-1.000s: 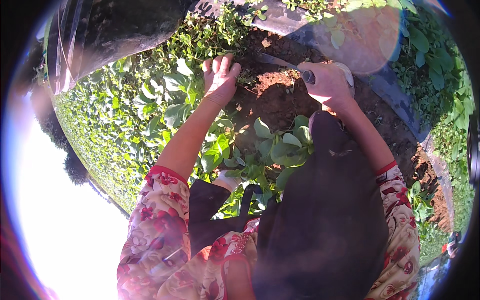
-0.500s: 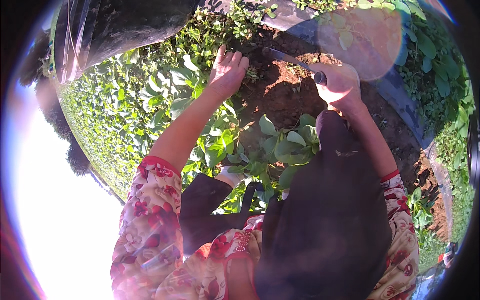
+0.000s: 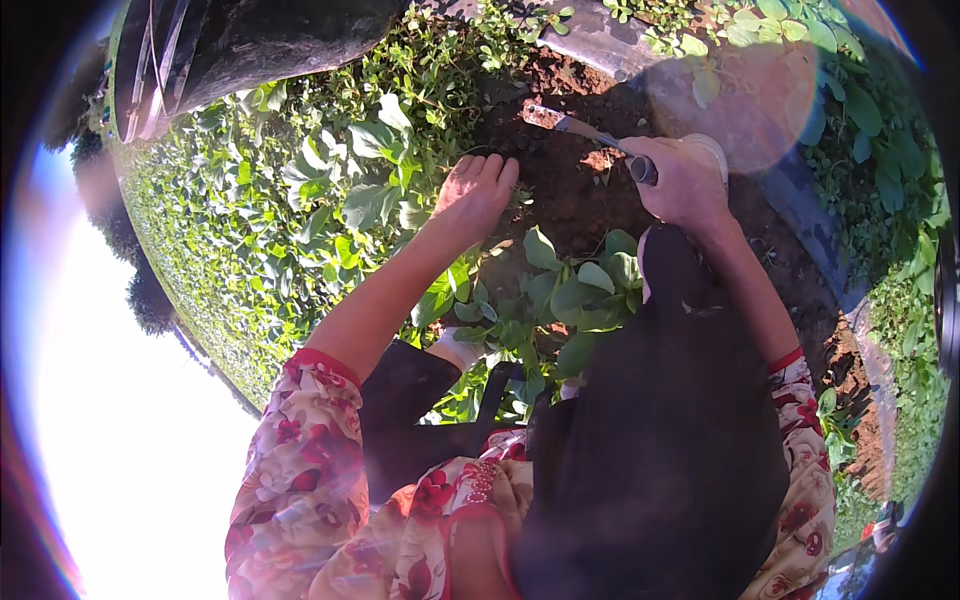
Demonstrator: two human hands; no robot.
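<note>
My right hand (image 3: 685,180) is closed around the dark handle of a hand tool with a narrow metal blade (image 3: 560,121), perhaps a weeding knife. Its blade points left over the reddish-brown soil (image 3: 585,195), and its tip catches the sun. My left hand (image 3: 478,195) is back-up at the left edge of that soil, beside low leafy weeds (image 3: 440,90). Its fingers are bent down and close together; their tips and anything in them are hidden. Broad-leaved green plants (image 3: 575,290) grow between my hands and my knees.
Dense greenery (image 3: 250,210) covers the ground on the left. A dark plastic container or sheet (image 3: 270,40) hangs over the upper left. Plastic mulch film (image 3: 805,215) runs along the right side, with more leafy plants (image 3: 870,100) beyond it. My dark-trousered knee (image 3: 670,400) rises below my right hand.
My left hand has drawn back toward me and slightly right, away from the weeds farther up. The tool's blade has turned and now shines; my right hand has barely shifted.
</note>
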